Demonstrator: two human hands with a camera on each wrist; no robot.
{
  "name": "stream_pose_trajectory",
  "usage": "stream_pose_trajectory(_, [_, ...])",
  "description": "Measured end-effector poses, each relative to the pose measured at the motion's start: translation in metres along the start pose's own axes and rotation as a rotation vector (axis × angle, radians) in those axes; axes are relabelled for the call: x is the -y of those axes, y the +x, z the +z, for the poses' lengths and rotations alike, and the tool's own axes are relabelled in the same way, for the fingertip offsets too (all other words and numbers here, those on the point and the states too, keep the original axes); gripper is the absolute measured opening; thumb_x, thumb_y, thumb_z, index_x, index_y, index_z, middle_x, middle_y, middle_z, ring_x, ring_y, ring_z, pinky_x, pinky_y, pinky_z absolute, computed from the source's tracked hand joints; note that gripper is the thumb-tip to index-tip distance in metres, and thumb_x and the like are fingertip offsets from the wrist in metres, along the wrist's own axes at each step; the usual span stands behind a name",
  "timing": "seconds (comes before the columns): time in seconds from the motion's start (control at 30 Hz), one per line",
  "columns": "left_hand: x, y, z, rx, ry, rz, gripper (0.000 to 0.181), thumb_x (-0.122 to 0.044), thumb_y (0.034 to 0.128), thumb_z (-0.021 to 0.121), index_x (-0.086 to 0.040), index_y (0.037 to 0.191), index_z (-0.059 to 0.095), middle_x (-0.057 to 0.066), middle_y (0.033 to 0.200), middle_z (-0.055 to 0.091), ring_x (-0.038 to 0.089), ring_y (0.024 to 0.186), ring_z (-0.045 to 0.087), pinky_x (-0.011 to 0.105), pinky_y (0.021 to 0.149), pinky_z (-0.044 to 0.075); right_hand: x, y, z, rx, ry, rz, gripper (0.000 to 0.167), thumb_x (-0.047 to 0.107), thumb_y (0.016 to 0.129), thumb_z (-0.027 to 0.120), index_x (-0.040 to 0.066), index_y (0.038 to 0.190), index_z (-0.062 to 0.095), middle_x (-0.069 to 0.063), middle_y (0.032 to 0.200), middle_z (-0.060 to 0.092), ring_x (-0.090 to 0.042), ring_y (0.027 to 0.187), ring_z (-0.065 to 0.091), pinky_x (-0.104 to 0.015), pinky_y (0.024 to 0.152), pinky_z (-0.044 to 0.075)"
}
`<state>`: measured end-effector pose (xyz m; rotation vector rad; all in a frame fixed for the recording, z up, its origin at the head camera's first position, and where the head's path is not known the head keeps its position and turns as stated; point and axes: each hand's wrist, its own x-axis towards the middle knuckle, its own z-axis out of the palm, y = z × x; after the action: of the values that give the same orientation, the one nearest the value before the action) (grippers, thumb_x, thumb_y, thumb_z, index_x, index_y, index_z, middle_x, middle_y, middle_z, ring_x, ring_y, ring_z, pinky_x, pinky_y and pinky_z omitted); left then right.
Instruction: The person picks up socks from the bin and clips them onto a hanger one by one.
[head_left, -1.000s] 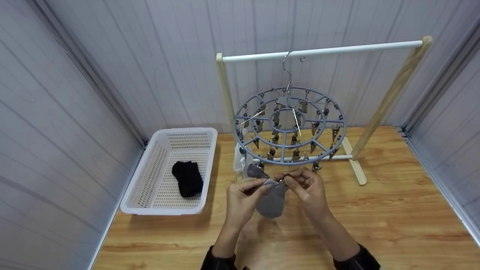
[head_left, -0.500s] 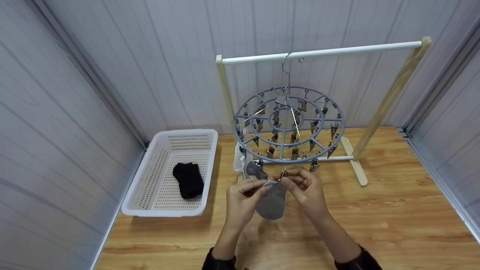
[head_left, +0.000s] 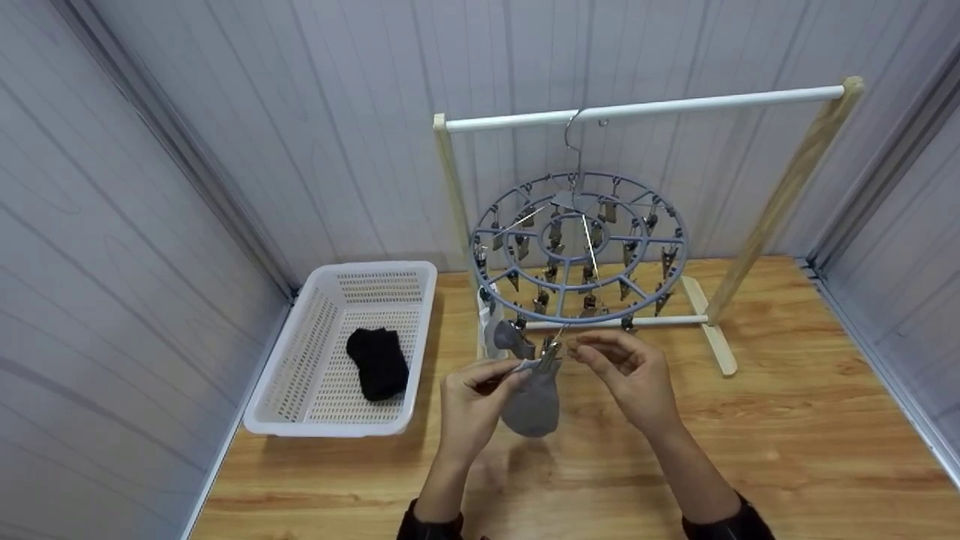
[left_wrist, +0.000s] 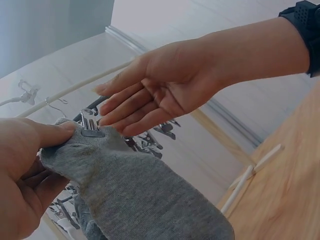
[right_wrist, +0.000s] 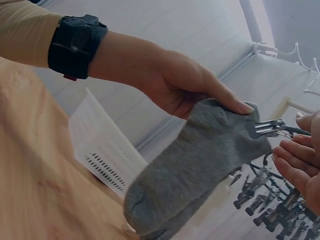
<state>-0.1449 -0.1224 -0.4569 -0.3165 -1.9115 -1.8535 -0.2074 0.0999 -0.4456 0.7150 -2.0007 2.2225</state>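
A grey ankle sock [head_left: 531, 411] hangs below the front of the round blue-grey clip hanger [head_left: 570, 321]. My left hand [head_left: 474, 409] pinches one side of its cuff between thumb and fingers. A metal clip [right_wrist: 269, 128] bites the cuff beside that thumb, as both wrist views show. My right hand [head_left: 634, 382] is just right of the clip, apart from it; its fingers [left_wrist: 131, 111] are loosely extended and hold nothing. Another grey sock piece [head_left: 514, 339] and something white [head_left: 486, 311] hang at the hanger's left front, partly hidden.
A white slotted basket [head_left: 259, 397] stands at the left with a black sock bundle [head_left: 379, 364] inside. The hanger hooks over the white rail [head_left: 712, 103] of a wooden stand [head_left: 784, 202]. Several metal clips dangle from its rings. Panelled walls surround the wooden table [head_left: 825, 435].
My right hand has let go of the clip and moved right. The clip now stays on the sock cuff. The left hand and sock have shifted slightly left.
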Motion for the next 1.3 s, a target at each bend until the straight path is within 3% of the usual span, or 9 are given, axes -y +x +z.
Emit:
stream_pose_trajectory(0.2, [-0.001, -0.001, -0.008, -0.025, 0.007, -0.029, 0.015, -0.003, 0.0917, 0.081, 0.003, 0.106, 0.081, 0.014, 0.1, 0.08, 0.026, 0.077, 0.078, 0.04, 0.071, 0.065, 0.006, 0.002, -0.015, -0.042, -0.006, -0.054, 0.013, -0.005, 0.1, 0.068, -0.012, 0.11, 0.071, -0.021, 0.101, 0.078, -0.028, 0.09, 0.078, -0.037, 0.083, 0.063])
stream_pose_trajectory(0.57, [-0.001, 0.0, -0.021, -0.082, 0.079, -0.001, 0.015, 0.0, 0.09, 0.082, 0.003, 0.105, 0.082, 0.012, 0.097, 0.08, 0.019, 0.077, 0.077, 0.034, 0.07, 0.065, 0.013, 0.007, -0.038, -0.163, 0.018, -0.111, 0.006, -0.008, 0.098, 0.069, -0.013, 0.097, 0.071, -0.017, 0.084, 0.076, -0.023, 0.074, 0.075, -0.031, 0.072, 0.064])
stream_pose_trajectory(0.67, [-0.002, 0.001, -0.024, -0.097, 0.075, 0.004, 0.014, 0.003, 0.0894, 0.082, 0.004, 0.103, 0.081, 0.014, 0.097, 0.08, 0.017, 0.078, 0.077, 0.031, 0.071, 0.064, 0.012, 0.009, -0.039, -0.195, 0.0, -0.119, 0.003, -0.01, 0.096, 0.071, -0.013, 0.097, 0.072, -0.017, 0.083, 0.076, -0.022, 0.073, 0.075, -0.028, 0.071, 0.063])
stream_pose_trajectory(0.8, [-0.002, 0.004, -0.027, -0.107, 0.063, 0.015, 0.013, 0.005, 0.0893, 0.081, 0.005, 0.102, 0.081, 0.015, 0.097, 0.08, 0.017, 0.078, 0.077, 0.03, 0.07, 0.064, 0.011, 0.011, -0.039, -0.22, -0.107, -0.117, 0.005, -0.007, 0.093, 0.076, -0.006, 0.098, 0.076, -0.016, 0.087, 0.077, -0.022, 0.077, 0.075, -0.025, 0.07, 0.062])
stream_pose_trajectory(1.0, [-0.003, 0.005, -0.03, -0.11, 0.057, 0.037, 0.013, 0.008, 0.0895, 0.08, 0.008, 0.102, 0.08, 0.019, 0.097, 0.079, 0.016, 0.078, 0.077, 0.03, 0.069, 0.064, 0.007, 0.014, -0.038, -0.181, -0.22, -0.088, 0.016, 0.0, 0.092, 0.082, 0.003, 0.108, 0.079, -0.012, 0.102, 0.078, -0.018, 0.092, 0.076, -0.026, 0.083, 0.062])
stream_pose_trajectory(1.17, [-0.005, 0.006, -0.032, -0.125, 0.087, 0.035, 0.013, 0.006, 0.0892, 0.081, 0.005, 0.102, 0.081, 0.016, 0.095, 0.079, 0.015, 0.078, 0.077, 0.027, 0.069, 0.063, 0.001, 0.014, -0.035, -0.095, -0.209, -0.017, 0.026, 0.005, 0.092, 0.083, 0.007, 0.117, 0.079, -0.012, 0.113, 0.077, -0.019, 0.103, 0.076, -0.031, 0.091, 0.061])
stream_pose_trajectory(1.3, [-0.005, 0.006, -0.033, -0.126, 0.111, 0.034, 0.014, 0.004, 0.0894, 0.081, 0.003, 0.103, 0.082, 0.014, 0.095, 0.079, 0.016, 0.079, 0.077, 0.027, 0.069, 0.063, -0.005, 0.013, -0.031, -0.072, -0.199, 0.001, 0.028, 0.003, 0.091, 0.084, 0.003, 0.118, 0.079, -0.014, 0.113, 0.078, -0.018, 0.102, 0.076, -0.032, 0.089, 0.061])
